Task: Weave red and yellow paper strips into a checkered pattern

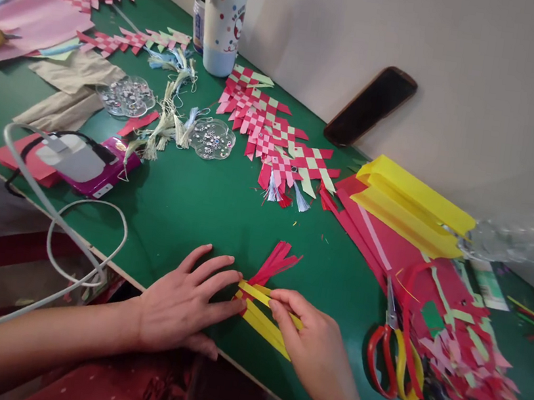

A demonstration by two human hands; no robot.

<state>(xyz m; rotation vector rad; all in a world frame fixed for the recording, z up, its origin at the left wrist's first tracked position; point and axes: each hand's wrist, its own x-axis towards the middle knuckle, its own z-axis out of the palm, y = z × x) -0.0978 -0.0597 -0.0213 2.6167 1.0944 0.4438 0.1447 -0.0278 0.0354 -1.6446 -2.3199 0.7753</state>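
Yellow strips (266,331) partly behind right hand (315,340)

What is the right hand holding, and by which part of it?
The right hand pinches a yellow strip between thumb and finger, partway along its length.

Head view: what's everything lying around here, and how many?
Paper strips: several, red and yellow, between hands
Scissors: one, red, yellow, silver, right
Paper scraps: many, red, pink, lower right
Folded sheet: one, yellow, right
Sheets: several, pink left, red right
Phone: one, black, against wall
Bottle: one, mostly white, back
Can: one, bluish, beside bottle
Woven pieces: several, red, pink, green, centre, upper left
Tassels: several, cream, blue, left of centre
Dishes: two, clear, beside tassels
Boxy item: one, magenta, left
Cable: one, white, left
Table: one, green, beneath
Left hand: one, touching strips
Right hand: one, pinching yellow strip
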